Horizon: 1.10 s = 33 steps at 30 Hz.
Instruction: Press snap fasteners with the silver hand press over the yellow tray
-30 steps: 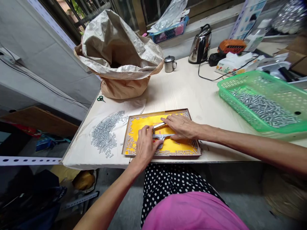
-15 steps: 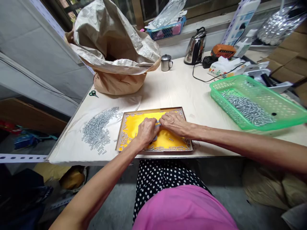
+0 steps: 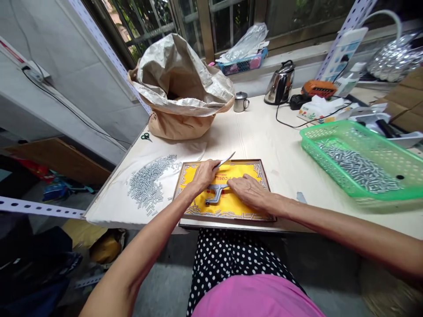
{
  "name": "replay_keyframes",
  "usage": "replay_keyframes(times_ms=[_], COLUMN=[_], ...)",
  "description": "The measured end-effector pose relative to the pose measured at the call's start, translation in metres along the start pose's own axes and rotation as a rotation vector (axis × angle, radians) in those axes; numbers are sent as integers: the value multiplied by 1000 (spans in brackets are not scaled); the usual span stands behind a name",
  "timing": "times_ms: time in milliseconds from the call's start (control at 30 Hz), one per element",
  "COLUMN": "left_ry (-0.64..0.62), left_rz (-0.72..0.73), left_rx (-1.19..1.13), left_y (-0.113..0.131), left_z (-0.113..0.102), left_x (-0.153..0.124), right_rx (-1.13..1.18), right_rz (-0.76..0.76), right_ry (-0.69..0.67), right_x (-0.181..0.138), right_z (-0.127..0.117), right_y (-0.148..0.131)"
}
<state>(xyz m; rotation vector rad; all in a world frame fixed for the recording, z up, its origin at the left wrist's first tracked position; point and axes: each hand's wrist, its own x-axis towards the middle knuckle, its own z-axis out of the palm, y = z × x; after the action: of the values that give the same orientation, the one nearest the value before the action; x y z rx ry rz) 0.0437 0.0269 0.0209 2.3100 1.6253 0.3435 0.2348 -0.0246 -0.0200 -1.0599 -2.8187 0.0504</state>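
Observation:
My left hand (image 3: 205, 174) is closed on a slim grey metal lever-like piece (image 3: 227, 159), whose tapered end sticks out to the upper right. My right hand (image 3: 249, 190) has its fingertips closed on one end of a grey metal bracket-like part (image 3: 215, 193), low over the tray's yellow bottom. The shallow brown tray (image 3: 179, 185) lies under both hands. Small metal pins (image 3: 228, 215) line its edges, with red lettering showing on the yellow sheet (image 3: 197, 200). A heap of similar pins (image 3: 147, 185) lies left of the tray.
A green plastic basket (image 3: 352, 200) holding many pins stands at the right. Behind are a large open sack (image 3: 181, 125), a lidded metal mug (image 3: 240, 103) and a kettle (image 3: 280, 83) with a cord. Green-handled scissors (image 3: 146, 137) lie near the left edge.
My hands have moved apart, bringing the lever-like piece and bracket-like part into plainer sight. The camera view has tilted up, showing more of the window.

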Motion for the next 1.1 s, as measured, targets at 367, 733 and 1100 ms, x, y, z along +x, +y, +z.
replay_keyframes(times_ms=[367, 733, 1100], left_ry=[16, -123, 184], left_rz=[-91, -39, -458], left_rx=[128, 441, 397], left_y=[-16, -12, -83], left_z=[-10, 10, -46], left_x=[-80, -107, -96], right_rx=[174, 277, 413], right_rz=[546, 505, 404], right_ry=[245, 327, 270], right_x=[-40, -42, -58], right_z=[-31, -13, 17], right_y=[14, 2, -12])
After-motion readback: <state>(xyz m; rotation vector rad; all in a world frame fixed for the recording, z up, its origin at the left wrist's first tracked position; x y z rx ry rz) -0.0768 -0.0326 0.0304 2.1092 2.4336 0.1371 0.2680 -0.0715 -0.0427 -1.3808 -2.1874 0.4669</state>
